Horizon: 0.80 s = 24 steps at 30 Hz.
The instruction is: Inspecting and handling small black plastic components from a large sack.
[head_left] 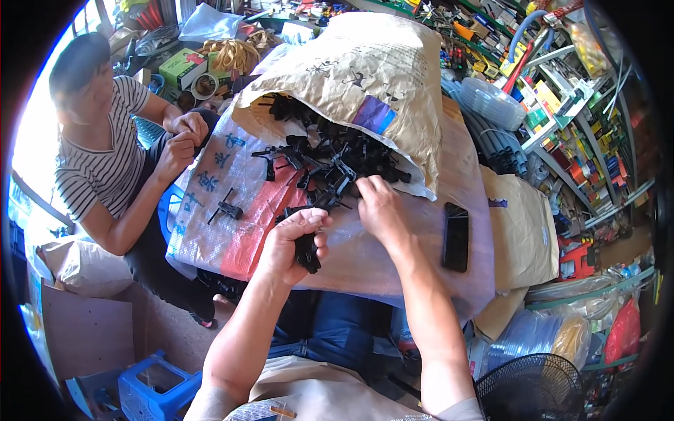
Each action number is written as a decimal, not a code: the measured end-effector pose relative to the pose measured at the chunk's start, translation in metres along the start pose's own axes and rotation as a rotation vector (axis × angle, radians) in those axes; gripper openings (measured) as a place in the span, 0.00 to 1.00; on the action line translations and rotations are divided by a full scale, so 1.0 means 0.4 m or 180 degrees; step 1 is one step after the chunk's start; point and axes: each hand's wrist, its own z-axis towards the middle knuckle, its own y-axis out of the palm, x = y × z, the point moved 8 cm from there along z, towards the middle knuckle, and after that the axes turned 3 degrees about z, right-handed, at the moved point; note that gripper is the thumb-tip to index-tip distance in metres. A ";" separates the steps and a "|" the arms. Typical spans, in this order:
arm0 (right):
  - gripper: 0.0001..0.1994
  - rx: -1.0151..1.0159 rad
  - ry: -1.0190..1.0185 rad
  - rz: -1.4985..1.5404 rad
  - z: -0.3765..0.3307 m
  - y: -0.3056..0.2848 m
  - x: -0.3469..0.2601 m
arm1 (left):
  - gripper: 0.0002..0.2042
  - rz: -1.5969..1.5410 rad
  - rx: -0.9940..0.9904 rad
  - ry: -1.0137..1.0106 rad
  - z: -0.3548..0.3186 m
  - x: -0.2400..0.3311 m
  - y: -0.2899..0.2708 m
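Black plastic fittings with thin projecting rods lie in a tangled heap at the mouth of a large tan sack, spilling onto the sheeting spread in front of the person. The left hand is closed round a dark clump of fittings, its thumb and index finger near each other above; how many pieces it holds is hidden. The right hand reaches the near right edge of the heap with fingers bent and drawn narrow — whether they pinch a piece, I cannot tell.

Since the rods cross one another, lifting a single fitting by its thicker body and easing it free would probably work better than pulling on a rod. A loose left grip should spare the thin parts.

The sack lies on its side, mouth toward the near side, with more dark fittings visible inside. One lone fitting sits apart to the left; a black phone lies to the right. Farther right are clear plastic tubs — their contents are unclear.
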 end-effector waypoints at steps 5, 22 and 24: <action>0.12 0.0741 0.0436 0.1012 -0.015 -0.128 0.008 | 0.08 0.1070 0.0117 0.0254 -0.024 0.020 0.007; 0.11 -0.0233 0.2349 0.4247 -0.171 -0.041 -0.056 | 0.11 0.4999 -0.0389 0.2445 -0.081 0.008 0.185; 0.10 0.0178 0.2261 0.4056 -0.174 -0.052 -0.057 | 0.06 0.4883 -0.0324 0.2629 -0.089 0.015 0.195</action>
